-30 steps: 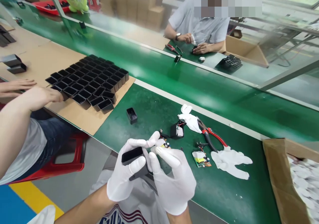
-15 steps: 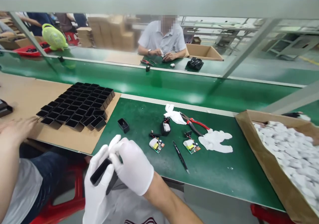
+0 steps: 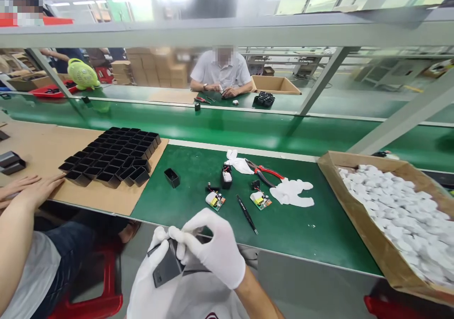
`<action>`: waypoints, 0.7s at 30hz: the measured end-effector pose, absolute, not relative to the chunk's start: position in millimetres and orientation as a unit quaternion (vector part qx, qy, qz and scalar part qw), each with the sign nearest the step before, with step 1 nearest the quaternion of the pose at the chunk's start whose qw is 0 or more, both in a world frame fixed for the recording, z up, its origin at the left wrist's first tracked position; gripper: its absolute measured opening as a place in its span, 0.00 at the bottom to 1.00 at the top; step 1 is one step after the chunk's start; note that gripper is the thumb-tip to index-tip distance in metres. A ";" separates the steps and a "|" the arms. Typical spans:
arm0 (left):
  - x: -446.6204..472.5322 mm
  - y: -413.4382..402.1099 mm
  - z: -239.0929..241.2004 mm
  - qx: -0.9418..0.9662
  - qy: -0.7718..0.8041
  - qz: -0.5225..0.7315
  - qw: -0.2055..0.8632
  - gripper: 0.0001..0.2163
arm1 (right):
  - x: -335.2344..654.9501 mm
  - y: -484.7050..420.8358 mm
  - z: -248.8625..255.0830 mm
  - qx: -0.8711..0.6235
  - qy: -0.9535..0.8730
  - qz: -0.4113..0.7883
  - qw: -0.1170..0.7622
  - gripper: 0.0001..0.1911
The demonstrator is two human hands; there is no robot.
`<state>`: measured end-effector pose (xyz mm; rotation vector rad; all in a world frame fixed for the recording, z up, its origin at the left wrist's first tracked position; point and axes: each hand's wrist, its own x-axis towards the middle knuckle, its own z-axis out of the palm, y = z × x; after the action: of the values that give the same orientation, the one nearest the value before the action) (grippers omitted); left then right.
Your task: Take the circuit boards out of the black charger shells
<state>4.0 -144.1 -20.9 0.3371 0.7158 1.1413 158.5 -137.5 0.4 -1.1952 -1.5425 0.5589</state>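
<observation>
My left hand [image 3: 151, 274], in a white glove, is wrapped round a black plastic case [image 3: 167, 266], which is tilted with a flat side facing up. My white-gloved right hand [image 3: 216, 245] is closed, its fingertips pinching at the case's upper edge; any small part between them is hidden. On the green bench beyond lie two small circuit boards [image 3: 215, 199] with yellow and white parts, black tweezers [image 3: 247, 214] and a filled black case [image 3: 226, 177]. An open black case [image 3: 172, 178] stands to their left.
Rows of open black cases [image 3: 111, 156] stand on cardboard [image 3: 117, 203] at left, near another person's hands [image 3: 39, 191]. Red-handled pliers [image 3: 266, 171] and a white glove [image 3: 292, 192] lie farther back. A carton [image 3: 358, 224] of white wrapped pieces is at right. A co-worker [image 3: 222, 73] sits opposite.
My hands have moved right and lower in view with the case, which has turned so its flat side shows instead of its opening. The camera view has tipped up.
</observation>
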 end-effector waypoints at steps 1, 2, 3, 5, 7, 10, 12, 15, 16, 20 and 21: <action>9.2 -145.0 -19.5 0.139 0.302 0.519 0.788 0.12 | 164.9 -140.0 -0.9 -0.507 -0.631 0.233 0.538 0.04; 14.1 -145.5 -18.4 0.124 0.274 0.511 0.805 0.12 | 170.6 -141.5 -2.4 -0.510 -0.624 0.234 0.544 0.05; 18.4 -145.5 -17.7 0.107 0.246 0.501 0.823 0.11 | 175.4 -142.2 -3.9 -0.507 -0.625 0.235 0.545 0.05; 24.6 -144.6 -17.7 0.083 0.208 0.482 0.847 0.10 | 182.3 -142.7 -6.9 -0.498 -0.640 0.237 0.536 0.05; 27.6 -143.4 -17.9 0.069 0.203 0.471 0.856 0.10 | 186.7 -143.5 -10.1 -0.500 -0.656 0.218 0.522 0.06; 27.5 -140.3 -13.7 0.083 0.199 0.465 0.859 0.11 | 194.9 -146.2 -16.6 -0.516 -0.684 0.157 0.492 0.08; 26.0 -134.0 -8.1 0.143 0.194 0.473 0.847 0.10 | 205.5 -147.7 -21.7 -0.530 -0.696 0.117 0.470 0.10; 25.5 -112.2 -4.5 0.348 0.250 0.501 0.752 0.10 | 231.5 -148.4 -27.9 -0.578 -0.679 0.063 0.449 0.09; 26.4 -101.9 -6.4 0.427 0.284 0.509 0.692 0.09 | 241.7 -148.5 -28.9 -0.600 -0.666 0.044 0.442 0.08; 34.1 -59.3 -29.1 0.606 0.390 0.509 0.472 0.05 | 280.1 -147.4 -27.5 -0.674 -0.626 -0.008 0.392 0.05; 36.3 -51.1 -36.0 0.630 0.404 0.498 0.438 0.07 | 289.2 -146.1 -25.7 -0.689 -0.620 -0.012 0.375 0.05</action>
<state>36.3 -51.1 -36.0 1.5664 1.0054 1.2376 289.2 -146.1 -25.7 -1.7642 -1.5879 -0.0319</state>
